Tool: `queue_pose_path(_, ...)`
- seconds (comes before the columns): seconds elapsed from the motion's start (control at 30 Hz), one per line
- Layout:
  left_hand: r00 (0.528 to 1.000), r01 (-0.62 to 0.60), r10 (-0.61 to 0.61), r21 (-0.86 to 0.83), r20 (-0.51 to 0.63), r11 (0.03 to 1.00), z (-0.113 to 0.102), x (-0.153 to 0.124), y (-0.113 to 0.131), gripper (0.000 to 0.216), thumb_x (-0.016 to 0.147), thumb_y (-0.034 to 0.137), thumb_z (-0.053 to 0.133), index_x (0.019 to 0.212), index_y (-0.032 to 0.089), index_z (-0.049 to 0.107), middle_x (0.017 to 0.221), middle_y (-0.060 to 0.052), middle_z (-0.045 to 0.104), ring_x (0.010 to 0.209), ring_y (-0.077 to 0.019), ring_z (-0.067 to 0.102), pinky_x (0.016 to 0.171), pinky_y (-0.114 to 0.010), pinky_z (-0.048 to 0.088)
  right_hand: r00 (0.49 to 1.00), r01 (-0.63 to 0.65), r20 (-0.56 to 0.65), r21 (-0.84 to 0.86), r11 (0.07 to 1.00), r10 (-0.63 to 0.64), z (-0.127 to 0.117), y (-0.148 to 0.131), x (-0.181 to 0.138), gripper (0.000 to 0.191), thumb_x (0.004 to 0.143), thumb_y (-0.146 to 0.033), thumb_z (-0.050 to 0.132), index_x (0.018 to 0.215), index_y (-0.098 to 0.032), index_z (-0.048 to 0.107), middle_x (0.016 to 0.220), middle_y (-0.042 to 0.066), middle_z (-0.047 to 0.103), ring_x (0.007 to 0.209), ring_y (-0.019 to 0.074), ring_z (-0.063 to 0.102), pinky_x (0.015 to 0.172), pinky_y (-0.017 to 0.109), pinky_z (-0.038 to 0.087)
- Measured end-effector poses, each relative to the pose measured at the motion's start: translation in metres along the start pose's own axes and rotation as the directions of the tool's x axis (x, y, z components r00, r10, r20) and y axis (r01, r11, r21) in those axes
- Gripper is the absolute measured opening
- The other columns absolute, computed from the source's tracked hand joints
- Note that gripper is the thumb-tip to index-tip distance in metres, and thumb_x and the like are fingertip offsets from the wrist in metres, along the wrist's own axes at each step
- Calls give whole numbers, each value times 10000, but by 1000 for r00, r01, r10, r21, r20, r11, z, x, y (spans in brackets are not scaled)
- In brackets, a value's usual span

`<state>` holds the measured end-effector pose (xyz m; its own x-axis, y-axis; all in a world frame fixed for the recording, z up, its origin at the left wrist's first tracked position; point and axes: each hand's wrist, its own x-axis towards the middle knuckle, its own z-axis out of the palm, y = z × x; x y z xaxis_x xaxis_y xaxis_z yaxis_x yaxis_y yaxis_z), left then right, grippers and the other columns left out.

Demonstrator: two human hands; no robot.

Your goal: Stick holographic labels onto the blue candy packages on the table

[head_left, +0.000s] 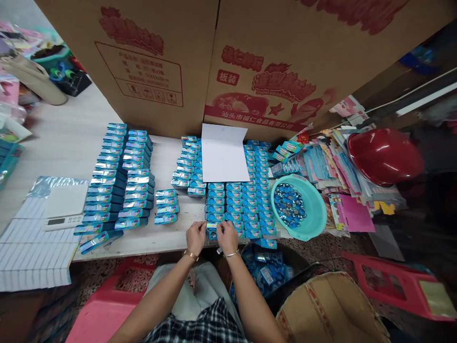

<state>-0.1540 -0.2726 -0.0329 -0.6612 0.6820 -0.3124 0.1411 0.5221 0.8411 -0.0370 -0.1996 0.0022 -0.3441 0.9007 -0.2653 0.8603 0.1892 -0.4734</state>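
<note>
At the table's front edge, my left hand [196, 239] and my right hand [228, 238] pinch the two sides of a small blue box [213, 233]. A dark, shiny round spot shows on the box's near face. Just beyond my fingers lie rows of similar blue boxes [233, 202], with a folded white sheet [224, 155] over part of them. To the right, a turquoise basin [314, 209] holds many shiny blue and silver round pieces [290, 205]. A short row of blue boxes [166, 207] stands left of my left hand.
Tall cardboard cartons [193, 71] wall off the back. Two long rows of boxes [107, 186], a white scale [66, 202] and lined paper [39, 247] are at left. Below the edge, a container holds more blue boxes [266, 271]. A red bowl [385, 155] sits right; pink stools [107, 300] flank me.
</note>
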Motion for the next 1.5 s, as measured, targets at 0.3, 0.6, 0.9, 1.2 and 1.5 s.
queue_pose_path(0.3,995,95,-96,-106,-2,990,16,1,-13,298,808,395,572,874,156,739,892,-115,744,820,-235,669,783,-350,495,995,-86,43,-103,991,91,-5,-12,3,132,927,-291,503,994,-221,592,911,60,596,677,176,546,585,279,284)
queue_pose_path(0.6,965,255,-264,-238,-5,937,28,13,-25,325,712,450,644,803,144,701,755,-91,730,723,-211,672,704,-326,516,992,-129,22,149,980,127,0,-8,8,65,846,-191,545,897,-230,537,839,32,596,687,178,544,605,283,294)
queue_pose_path(0.9,872,482,-373,-431,316,763,-17,-19,13,737,728,771,480,973,112,700,917,-136,723,734,-195,670,605,-279,492,965,-262,184,700,664,187,-30,9,17,356,702,-565,615,745,-228,509,623,-27,540,554,140,472,535,262,365)
queue_pose_path(1.2,802,518,-220,-463,555,719,-18,-47,45,489,646,576,740,868,145,677,701,-22,682,609,-125,611,553,-207,397,930,-366,306,787,497,202,-36,-11,13,363,695,-549,645,770,-224,501,639,-41,558,408,73,345,406,226,249)
queue_pose_path(1.5,988,103,-53,-364,145,926,-21,1,33,291,767,444,627,834,168,691,733,-41,699,646,-170,612,639,-275,465,961,-247,273,797,552,36,-27,-5,28,448,599,-274,692,1018,-217,545,929,15,593,653,124,555,597,257,466)
